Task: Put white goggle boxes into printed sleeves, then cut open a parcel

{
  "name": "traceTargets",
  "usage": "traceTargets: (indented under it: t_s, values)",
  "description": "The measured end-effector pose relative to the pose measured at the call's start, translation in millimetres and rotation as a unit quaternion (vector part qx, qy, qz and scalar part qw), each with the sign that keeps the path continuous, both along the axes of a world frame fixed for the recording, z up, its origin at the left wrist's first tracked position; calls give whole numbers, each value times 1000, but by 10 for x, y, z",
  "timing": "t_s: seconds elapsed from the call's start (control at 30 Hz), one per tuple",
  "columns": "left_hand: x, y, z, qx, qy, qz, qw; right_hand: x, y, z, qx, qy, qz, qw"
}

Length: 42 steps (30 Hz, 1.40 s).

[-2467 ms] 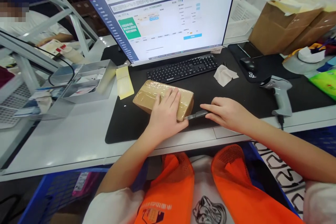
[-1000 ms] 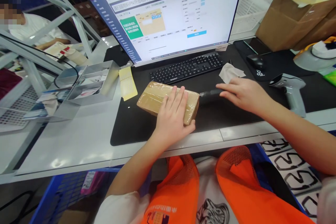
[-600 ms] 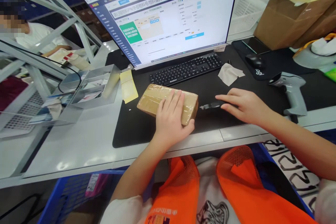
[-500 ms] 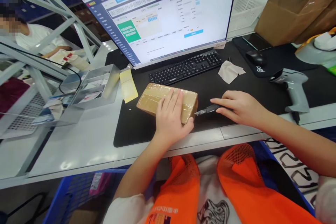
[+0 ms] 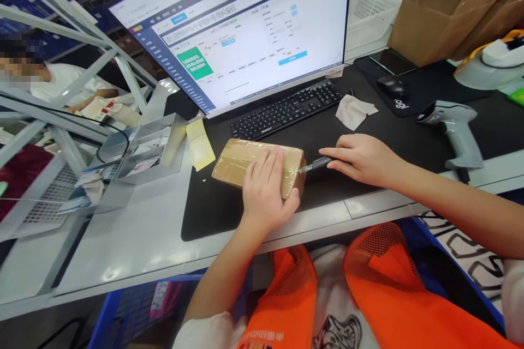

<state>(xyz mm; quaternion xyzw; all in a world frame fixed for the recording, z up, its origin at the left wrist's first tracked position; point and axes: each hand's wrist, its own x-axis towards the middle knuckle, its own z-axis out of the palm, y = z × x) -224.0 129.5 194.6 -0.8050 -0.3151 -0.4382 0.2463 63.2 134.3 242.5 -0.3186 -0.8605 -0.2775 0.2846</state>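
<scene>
A small brown cardboard box wrapped in clear tape lies on the black desk mat. My left hand holds it down, fingers across the top and thumb over the near edge at the right end. In my right hand is a utility knife, index finger stretched along its handle. The blade tip meets the box's upper edge at its right end; how deep it sits I cannot tell.
Behind the box stand a keyboard and a monitor. Right of my right hand are a barcode scanner, a mouse and a crumpled paper. Yellow slips and a grey divided tray lie left. Another person sits beyond the frame.
The knife has moved from beside the box's right end up to its top edge, tip now touching. My left hand stays on the box. The view has shifted slightly.
</scene>
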Motion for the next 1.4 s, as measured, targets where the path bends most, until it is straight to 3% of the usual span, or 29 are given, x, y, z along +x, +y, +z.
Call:
traceTargets:
  t_s: [0.2,0.43,0.53,0.63,0.73,0.83,0.9,0.93,1.0,1.07,1.13,1.17,1.23,1.3,1.4]
  values:
    - [-14,-4,20,-1,16,-4,1000,52,110,113,-8,-12,-18,1000]
    - [-33,-6,-1,5,16,-4,1000,673,510,436,23,137,-203,969]
    - [3,36,18,10,2,-19,1000,708,626,353,-9,191,-166,968]
    - [-65,63,37,40,-24,-68,997,528,662,199,-45,213,-116,969]
    - [-369,5,-52,74,-58,-126,988,344,593,96,-90,211,-90,969]
    - [-838,-137,-324,47,-147,-126,980,249,473,60,-143,204,-73,966]
    - [-1130,-232,-557,-15,-292,-123,948,188,415,59,-185,195,-53,962]
    - [-1248,-268,-665,-52,-384,-136,912,136,403,60,-207,191,-39,959]
    - [-1416,-319,-827,-101,-564,-146,806,-38,416,61,-255,191,-3,948]
    - [-1487,-355,-907,-121,-690,-116,704,-326,468,42,-309,205,52,927]
    - [-1465,-403,-928,-128,-757,-69,637,-708,530,-9,-370,228,131,891]
    - [-1423,-435,-930,-138,-771,-62,618,-914,554,-47,-402,240,174,866]
    - [-1303,-508,-944,-161,-771,-87,610,-1299,573,-129,-471,256,243,809]
    - [-1184,-559,-981,-148,-750,-101,637,-1575,550,-191,-529,267,277,757]
    - [-1123,-512,-1005,-101,-717,-59,688,-1681,453,-199,-561,286,283,724]
